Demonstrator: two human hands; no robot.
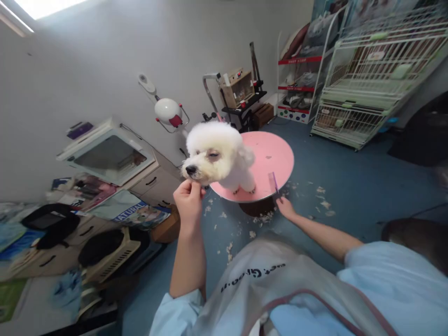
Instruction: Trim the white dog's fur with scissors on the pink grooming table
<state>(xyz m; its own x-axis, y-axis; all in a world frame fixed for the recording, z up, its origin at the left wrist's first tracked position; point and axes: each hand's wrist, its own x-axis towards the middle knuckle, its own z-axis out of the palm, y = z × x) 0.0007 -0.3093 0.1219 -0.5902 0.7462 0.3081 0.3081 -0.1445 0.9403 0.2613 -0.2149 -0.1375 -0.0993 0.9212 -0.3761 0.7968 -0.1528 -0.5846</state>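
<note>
A fluffy white dog (220, 154) stands on a round pink grooming table (273, 154), its head turned to the left. My left hand (189, 200) is closed at the dog's chin, fingers pinched against the fur under its muzzle; whether it grips hair or the chin itself is hard to tell. Down at the table's near right edge, my right hand (286, 207) is wrapped round the handle of a purple comb (273, 181). The comb's teeth point up over the tabletop, apart from the dog.
Clumps of cut hair (262, 218) litter the blue floor (304, 163). A curved metal grooming arm (206, 86) rises behind the dog. White cages (364, 88) and a shelf rack (299, 60) stand at right. Cabinets, a glass-fronted white box (112, 156) and bags line the left.
</note>
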